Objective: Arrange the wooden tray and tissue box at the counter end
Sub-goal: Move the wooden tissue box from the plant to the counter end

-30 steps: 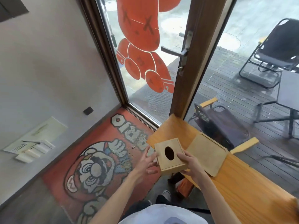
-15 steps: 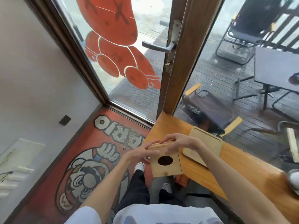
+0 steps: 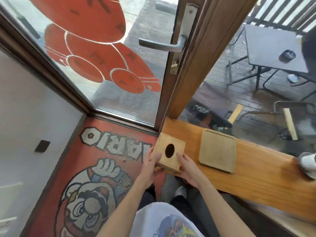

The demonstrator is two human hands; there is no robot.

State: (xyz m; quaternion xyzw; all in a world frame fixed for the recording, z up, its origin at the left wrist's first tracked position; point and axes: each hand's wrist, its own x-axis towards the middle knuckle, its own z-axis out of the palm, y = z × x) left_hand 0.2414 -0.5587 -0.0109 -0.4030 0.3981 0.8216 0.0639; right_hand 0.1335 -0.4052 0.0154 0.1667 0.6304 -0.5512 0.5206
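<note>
Orange wood worktop (image 3: 256, 178) runs right of the grip, butted against a brown door frame (image 3: 203, 65) with a steel handle (image 3: 164, 46). Red cartoon floor mat (image 3: 95, 168) left of and below the grip, plain grey wall (image 3: 34, 103) beyond it. Through the glass: daylight, dark decking, black table (image 3: 273, 47).

Mario rug (image 3: 95, 171), door handle (image 3: 162, 45), outdoor table (image 3: 273, 48)

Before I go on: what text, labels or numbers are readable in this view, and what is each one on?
"MARIO", upside down from this view, first letter partly hidden: floor mat.
Dark marks on the red figure on the door glass: too blurred to read.
Print on the person's shirt: no legible words.
Tissue box, wooden tray: no text visible.
</note>
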